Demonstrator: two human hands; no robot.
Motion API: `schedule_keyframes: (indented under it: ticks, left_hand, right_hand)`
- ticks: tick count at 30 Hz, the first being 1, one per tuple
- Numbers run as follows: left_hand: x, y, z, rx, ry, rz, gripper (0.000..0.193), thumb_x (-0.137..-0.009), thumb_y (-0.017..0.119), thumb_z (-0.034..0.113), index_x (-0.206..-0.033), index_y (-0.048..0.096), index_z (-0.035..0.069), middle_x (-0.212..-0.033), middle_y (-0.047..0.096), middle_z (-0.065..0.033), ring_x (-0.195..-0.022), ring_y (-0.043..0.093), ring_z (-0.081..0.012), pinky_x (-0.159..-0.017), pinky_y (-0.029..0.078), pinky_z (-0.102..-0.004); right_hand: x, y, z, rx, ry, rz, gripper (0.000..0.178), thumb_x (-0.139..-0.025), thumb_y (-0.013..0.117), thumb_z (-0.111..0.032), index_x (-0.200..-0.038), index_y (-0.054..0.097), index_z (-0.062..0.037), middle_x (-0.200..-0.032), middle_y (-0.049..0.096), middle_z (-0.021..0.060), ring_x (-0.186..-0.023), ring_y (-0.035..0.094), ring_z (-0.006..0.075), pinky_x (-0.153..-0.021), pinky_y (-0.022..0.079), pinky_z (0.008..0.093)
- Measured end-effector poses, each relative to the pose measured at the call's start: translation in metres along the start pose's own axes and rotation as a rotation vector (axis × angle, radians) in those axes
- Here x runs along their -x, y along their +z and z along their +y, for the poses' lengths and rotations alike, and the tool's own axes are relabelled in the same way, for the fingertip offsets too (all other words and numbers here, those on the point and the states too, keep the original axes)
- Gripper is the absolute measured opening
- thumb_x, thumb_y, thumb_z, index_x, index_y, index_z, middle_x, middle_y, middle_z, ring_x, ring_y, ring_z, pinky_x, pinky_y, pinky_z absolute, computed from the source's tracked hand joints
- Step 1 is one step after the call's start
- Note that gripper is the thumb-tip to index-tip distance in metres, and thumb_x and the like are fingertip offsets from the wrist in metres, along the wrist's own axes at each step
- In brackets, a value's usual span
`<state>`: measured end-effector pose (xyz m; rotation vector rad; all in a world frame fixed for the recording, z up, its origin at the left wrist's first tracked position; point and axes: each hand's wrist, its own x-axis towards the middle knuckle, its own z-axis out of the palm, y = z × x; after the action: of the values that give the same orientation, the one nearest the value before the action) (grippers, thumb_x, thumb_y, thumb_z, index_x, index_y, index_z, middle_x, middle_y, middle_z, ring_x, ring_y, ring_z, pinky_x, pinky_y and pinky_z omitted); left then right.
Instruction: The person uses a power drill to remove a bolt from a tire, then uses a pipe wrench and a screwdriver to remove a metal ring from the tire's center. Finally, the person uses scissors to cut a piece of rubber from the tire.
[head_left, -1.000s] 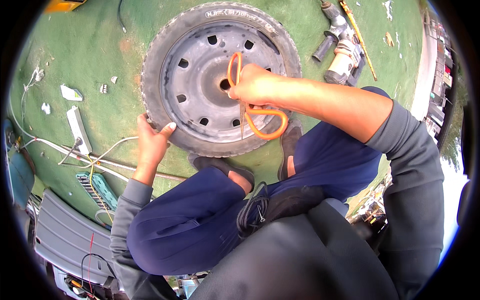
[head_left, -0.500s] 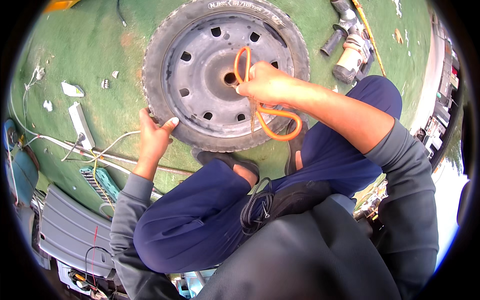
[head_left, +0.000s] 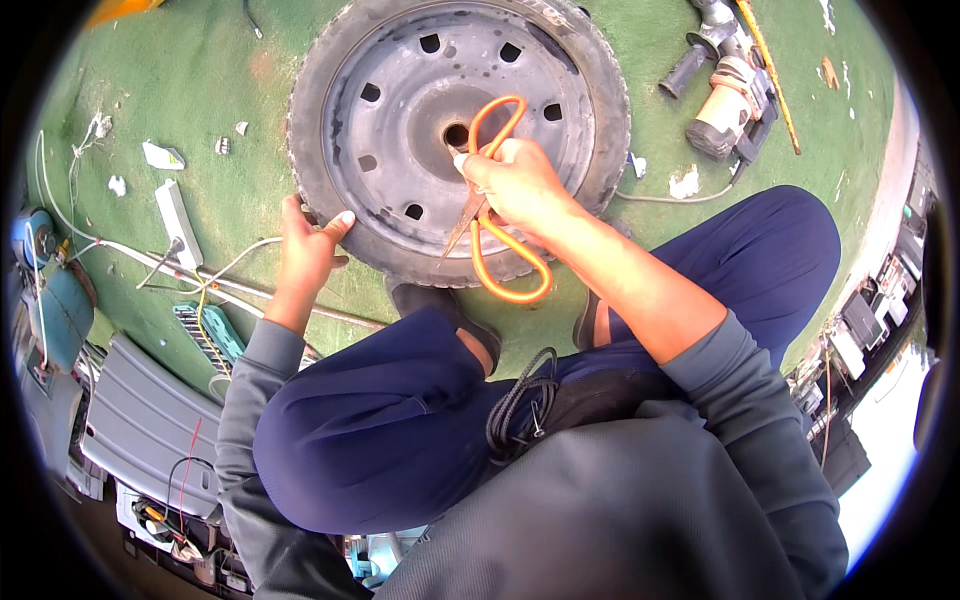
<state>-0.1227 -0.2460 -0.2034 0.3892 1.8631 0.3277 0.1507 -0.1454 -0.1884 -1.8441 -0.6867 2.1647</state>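
Observation:
A grey steel wheel with a worn black tyre (head_left: 312, 140) lies flat on the ground in front of me. My left hand (head_left: 306, 252) grips the tyre at its near-left edge, thumb on top and the other fingers partly hidden at the side. Scissors with big orange loop handles (head_left: 512, 297) are in my right hand (head_left: 518, 185), closed around their middle above the wheel's near-right part. Their rusty blades (head_left: 466, 218) point to the lower left, over the rim. One orange loop rises beside the wheel's centre hole (head_left: 457, 136).
At the far right an angle grinder-like power tool (head_left: 727, 105) lies by a yellow rod (head_left: 770, 75). A white power strip (head_left: 172, 222) and cables are on the green ground at left, near a teal slotted tray (head_left: 210, 335). A grey ribbed panel (head_left: 150, 420) sits lower left.
My right hand has shifted slightly left, and the scissors have turned so their blades point lower left instead of downward. My left hand keeps its place on the tyre. The view has shifted a little.

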Motion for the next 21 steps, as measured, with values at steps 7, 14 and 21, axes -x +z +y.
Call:
schedule_keyframes:
  ticks: [7, 14, 21]
  left_hand:
    - [-0.005, -0.006, 0.005, -0.05, -0.061, -0.023, 0.08, -0.091, 0.081, 0.02, -0.148, 0.029, 0.003, -0.132, 0.052, -0.0226, -0.117, 0.064, -0.0402, -0.08, 0.061, -0.0624]
    - [-0.013, -0.017, 0.019, -0.207, -0.089, -0.108, 0.097, -0.086, 0.085, 0.03, -0.154, 0.022, 0.003, -0.133, 0.059, -0.0226, -0.114, 0.066, -0.0378, -0.091, 0.056, -0.0581]
    - [-0.013, -0.022, 0.007, -0.192, 0.022, -0.128, 0.112, -0.084, 0.086, 0.036, -0.162, 0.013, 0.001, -0.135, 0.06, -0.024, -0.114, 0.067, -0.037, -0.096, 0.053, -0.0574]
  right_hand:
    - [-0.005, -0.013, 0.017, 0.093, -0.215, 0.066, 0.03, -0.099, 0.069, -0.025, -0.087, 0.068, 0.0032, -0.07, 0.064, 0.0054, -0.064, 0.064, 0.0139, -0.058, 0.05, 0.0365]
    - [0.02, -0.004, 0.022, 0.486, -0.508, 0.293, 0.025, -0.094, 0.07, -0.019, -0.089, 0.067, 0.0055, -0.076, 0.069, 0.0254, -0.076, 0.071, 0.0428, -0.07, 0.053, 0.0499]
    - [0.016, -0.007, 0.001, 0.693, -0.404, 0.291, 0.03, -0.091, 0.066, -0.023, -0.086, 0.071, 0.0065, -0.08, 0.072, 0.0258, -0.081, 0.074, 0.0396, -0.077, 0.058, 0.0473]
